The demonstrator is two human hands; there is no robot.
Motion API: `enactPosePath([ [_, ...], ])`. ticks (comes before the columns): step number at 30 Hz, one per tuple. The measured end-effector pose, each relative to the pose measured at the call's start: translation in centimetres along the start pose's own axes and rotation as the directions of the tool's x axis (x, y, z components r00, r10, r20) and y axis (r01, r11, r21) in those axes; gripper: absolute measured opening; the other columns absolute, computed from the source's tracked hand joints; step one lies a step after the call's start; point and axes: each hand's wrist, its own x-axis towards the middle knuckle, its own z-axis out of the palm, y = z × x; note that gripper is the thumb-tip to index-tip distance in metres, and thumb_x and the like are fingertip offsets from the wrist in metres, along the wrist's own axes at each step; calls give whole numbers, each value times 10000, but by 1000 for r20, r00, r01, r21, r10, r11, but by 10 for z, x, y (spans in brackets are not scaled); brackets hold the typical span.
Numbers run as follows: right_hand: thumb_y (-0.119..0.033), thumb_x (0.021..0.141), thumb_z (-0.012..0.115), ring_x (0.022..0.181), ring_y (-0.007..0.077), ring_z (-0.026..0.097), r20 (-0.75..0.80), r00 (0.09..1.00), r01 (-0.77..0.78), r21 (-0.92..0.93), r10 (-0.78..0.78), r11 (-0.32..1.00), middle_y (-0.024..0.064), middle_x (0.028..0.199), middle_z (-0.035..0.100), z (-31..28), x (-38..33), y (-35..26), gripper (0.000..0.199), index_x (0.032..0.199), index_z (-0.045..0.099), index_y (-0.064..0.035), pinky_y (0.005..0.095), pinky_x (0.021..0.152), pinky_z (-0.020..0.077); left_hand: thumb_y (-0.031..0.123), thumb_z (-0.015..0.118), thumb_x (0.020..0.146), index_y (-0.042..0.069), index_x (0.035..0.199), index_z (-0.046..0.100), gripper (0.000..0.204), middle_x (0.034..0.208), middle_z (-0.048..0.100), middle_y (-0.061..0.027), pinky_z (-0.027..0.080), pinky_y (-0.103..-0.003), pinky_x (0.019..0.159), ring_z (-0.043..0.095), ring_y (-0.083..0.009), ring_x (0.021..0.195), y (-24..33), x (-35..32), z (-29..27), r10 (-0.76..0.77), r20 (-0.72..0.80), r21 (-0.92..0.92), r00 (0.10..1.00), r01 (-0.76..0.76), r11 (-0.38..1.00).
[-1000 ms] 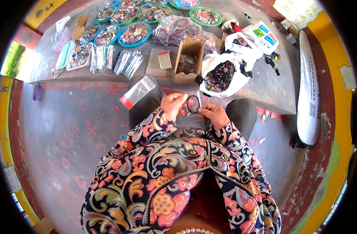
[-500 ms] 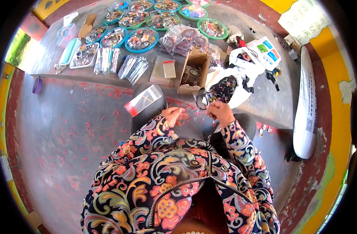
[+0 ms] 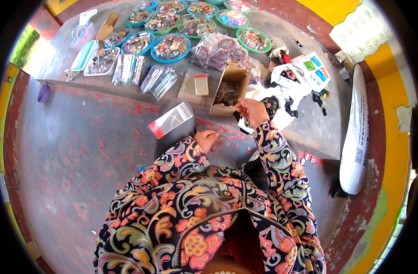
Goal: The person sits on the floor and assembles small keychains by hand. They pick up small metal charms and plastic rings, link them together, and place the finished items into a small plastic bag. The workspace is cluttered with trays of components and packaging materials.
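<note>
Two hands worked apart: the right hand (image 3: 251, 111) pinched something small beside the open cardboard box (image 3: 228, 91); the left hand (image 3: 206, 139), loosely curled, lay below a clear red-edged bag (image 3: 171, 119) on grey concrete (image 3: 81, 150).

Daylit grey concrete floor (image 3: 81, 150) with a low step, yellow wall (image 3: 391, 150).

A raised grey concrete ledge (image 3: 309, 123) carries round bowls (image 3: 171, 46) of small items, a white tray (image 3: 100, 61), clear packets (image 3: 158, 80), a cardboard box (image 3: 228, 89) and white bags (image 3: 305, 75). On the lower red-flecked floor (image 3: 81, 150) lie a clear pouch (image 3: 171, 119) and a purple cup (image 3: 44, 92).
</note>
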Motion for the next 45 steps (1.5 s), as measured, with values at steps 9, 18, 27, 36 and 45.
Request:
enactPosePath([
  [9,-203,799,561,663,87,545,244,969,37,-333,48,942,20,763,599,56,-28,6,207,915,582,-32,202,546,401,194,485,837,-13,872,605,242,747,638,-87,432,-225,413,624,-142,663,1,-4,7,60,-32,207,998,-52,977],
  [18,-332,779,616,598,54,491,308,939,27,-503,150,864,-10,713,550,128,-22,18,300,863,562,-50,187,499,382,119,552,758,-8,792,622,149,700,632,-84,472,-266,450,615,-135,647,-13,-2,6,172,125,446,977,-210,870],
  [27,-217,787,603,609,88,543,382,917,-17,-252,116,967,12,716,577,140,-28,29,176,832,565,-51,205,523,409,91,665,638,49,881,618,251,837,623,-96,426,-359,780,576,-237,897,-28,-6,14,842,156,692,516,-666,280],
  [36,-98,810,570,601,103,586,198,975,39,305,-103,952,12,711,592,62,-69,2,27,795,554,-82,196,495,439,108,512,816,0,789,596,139,675,605,-97,471,-247,595,600,-148,646,34,-53,13,497,70,495,865,-462,736],
  [45,-24,753,618,663,127,586,8,738,668,-155,-675,728,59,792,623,43,-134,13,104,832,550,-24,216,607,461,56,536,829,-14,964,537,152,803,588,-60,440,-187,609,560,-80,704,66,-65,33,719,2,256,695,-696,671],
])
